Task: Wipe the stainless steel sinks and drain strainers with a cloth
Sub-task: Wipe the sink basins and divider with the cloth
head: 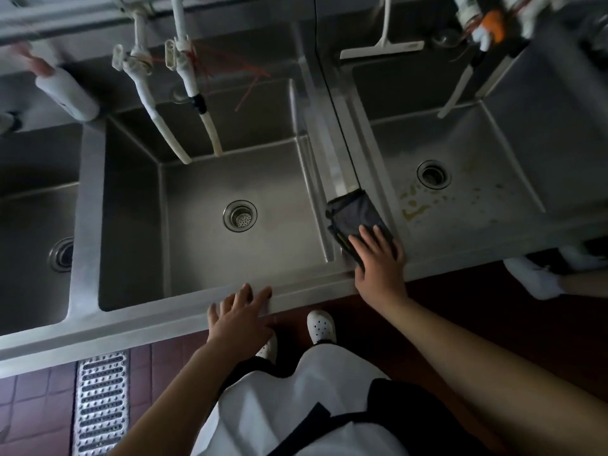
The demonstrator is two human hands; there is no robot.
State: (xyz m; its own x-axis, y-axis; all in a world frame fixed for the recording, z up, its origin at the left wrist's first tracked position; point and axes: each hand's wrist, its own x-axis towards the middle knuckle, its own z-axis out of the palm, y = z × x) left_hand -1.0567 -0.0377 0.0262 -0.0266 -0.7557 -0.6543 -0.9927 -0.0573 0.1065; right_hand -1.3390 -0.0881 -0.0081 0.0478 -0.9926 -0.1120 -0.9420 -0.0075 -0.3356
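The head view looks down on the right hand (pixel 378 258), fingers straight and spread, pressing flat on a dark folded cloth (pixel 353 218) that lies on the metal strip between the middle sink (pixel 131 209) and the right sink (pixel 526 166). The left hand (pixel 238 319) rests open on the front rim, fingers spread. No writing can be read; each sink has a round drain strainer (pixel 240 215) in its floor.

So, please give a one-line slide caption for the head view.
Right hand presses dark cloth on divider between sinks; left hand rests on front rim.
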